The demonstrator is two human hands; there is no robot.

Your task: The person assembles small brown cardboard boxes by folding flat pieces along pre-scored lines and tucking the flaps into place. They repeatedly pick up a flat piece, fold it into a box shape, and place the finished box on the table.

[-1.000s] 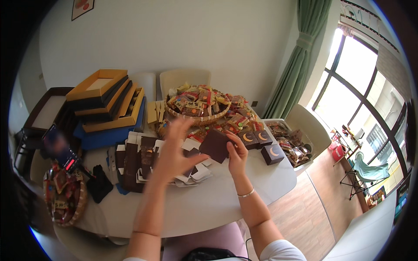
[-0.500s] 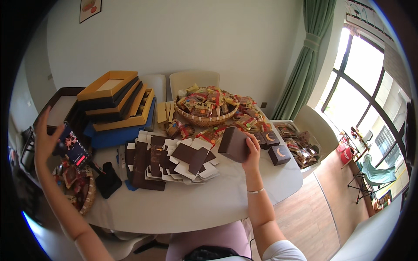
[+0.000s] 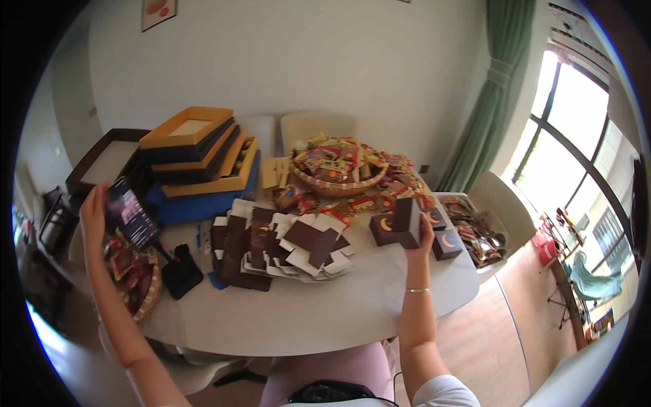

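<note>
At the left, my left hand (image 3: 93, 207) has its fingers bent at the edge of a phone (image 3: 135, 220) with a lit screen, seemingly gripping that edge. The phone stands on a black stand (image 3: 182, 275). My right hand (image 3: 426, 234) is closed around a dark brown box (image 3: 407, 220) over the right half of the table. Against its left side shows a dark face with a yellow crescent moon (image 3: 384, 225); whether both belong to one box, I cannot tell. Right of the hand sits another moon-printed box (image 3: 446, 244). Flattened brown-and-white cartons (image 3: 261, 241) lie between my hands.
Wrapped snacks fill a woven basket (image 3: 337, 188) and spill beside it. Yellow and black trays (image 3: 186, 132) are stacked at the back left. A second basket (image 3: 154, 292) stands at the left edge. Packets fill a bin (image 3: 500, 254) beyond the table's right edge.
My left hand, earlier spread beside the phone, now has its fingers bent at the phone's edge. My right hand has turned the brown box upright, and a moon-printed face shows beside it. The view has shifted.
</note>
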